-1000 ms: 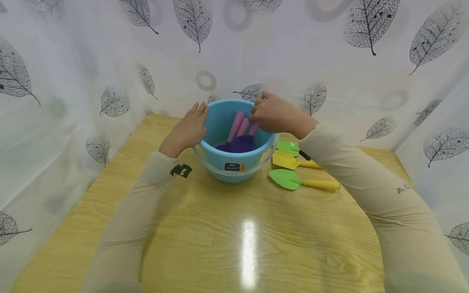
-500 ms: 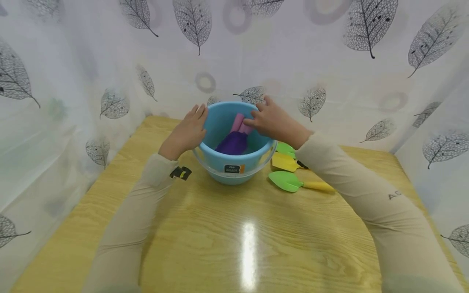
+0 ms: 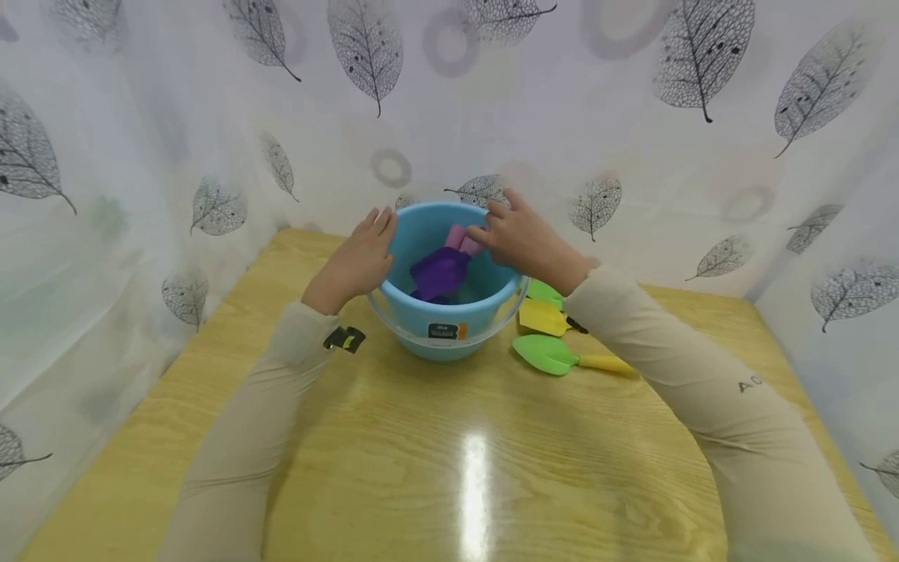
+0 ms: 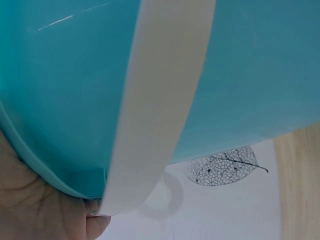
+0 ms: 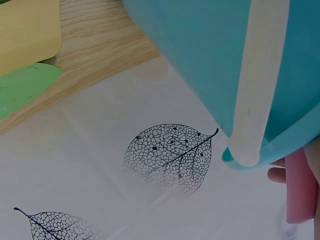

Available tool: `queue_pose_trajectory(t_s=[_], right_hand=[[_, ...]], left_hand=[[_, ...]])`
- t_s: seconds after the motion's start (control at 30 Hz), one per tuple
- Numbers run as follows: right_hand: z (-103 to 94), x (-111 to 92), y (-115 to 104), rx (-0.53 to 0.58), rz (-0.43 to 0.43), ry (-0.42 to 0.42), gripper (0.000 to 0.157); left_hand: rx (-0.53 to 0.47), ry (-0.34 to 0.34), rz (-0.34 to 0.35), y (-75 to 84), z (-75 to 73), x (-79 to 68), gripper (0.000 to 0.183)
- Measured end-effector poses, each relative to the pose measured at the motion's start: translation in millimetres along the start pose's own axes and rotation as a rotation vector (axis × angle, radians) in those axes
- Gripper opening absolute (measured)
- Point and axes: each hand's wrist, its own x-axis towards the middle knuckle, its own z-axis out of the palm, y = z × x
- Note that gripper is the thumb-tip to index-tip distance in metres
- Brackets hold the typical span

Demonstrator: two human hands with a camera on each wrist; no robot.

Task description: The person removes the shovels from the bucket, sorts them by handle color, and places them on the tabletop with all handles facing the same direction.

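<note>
A light blue bucket (image 3: 425, 231) with a white carrying handle (image 5: 260, 75) stands upright on the table. My left hand (image 3: 354, 261) lies with extended fingers against the left of its rim, its palm touching the rim in the left wrist view. Over the bucket's right side, my right hand (image 3: 527, 238) pinches the pink handle (image 5: 301, 185) of a small shovel. The purple blade (image 3: 441, 270) of that shovel points left and down inside the bucket. Behind it shows another pink handle (image 3: 455, 235), and a bit of purple lies beneath; the rest of what lies inside is hidden.
Right of the bucket on the wooden table (image 3: 393, 437) lie a green trowel (image 3: 546, 355) with a yellow handle, a yellow spade (image 3: 541, 316) and another green tool (image 3: 544, 293), partly under my right sleeve. A leaf-patterned curtain (image 3: 449, 133) hangs close behind.
My right hand has lifted the purple shovel a little and swung its blade leftward inside the bucket. The left hand keeps its place at the rim.
</note>
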Motion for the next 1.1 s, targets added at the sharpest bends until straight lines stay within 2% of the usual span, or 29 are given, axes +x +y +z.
queue_pose_trajectory(t_s=[0.23, 0.53, 0.63, 0.87, 1.1], right_hand=[[1.3, -3.9, 0.9, 0.005, -0.018, 0.084, 0.023], [0.5, -11.0, 4.2, 0.01, -0.014, 0.062, 0.016], [2.2, -14.4, 5.3, 0.021, -0.005, 0.067, 0.017], [7.6, -21.4, 9.4, 0.057, 0.029, 0.151, 0.022], [8.8, -27.1, 12.4, 0.034, 0.08, 0.225, 0.028]], left_hand=[[-0.01, -0.005, -0.013, 1.6, 1.2, -2.5, 0.062], [0.009, 0.012, -0.012, 2.9, 2.9, -4.4, 0.061], [0.013, 0.011, -0.012, 2.5, 3.9, -4.0, 0.061], [0.004, 0.01, -0.012, 0.7, 4.1, -1.7, 0.062], [0.004, 0.012, -0.004, -1.3, 2.9, -0.2, 0.062]])
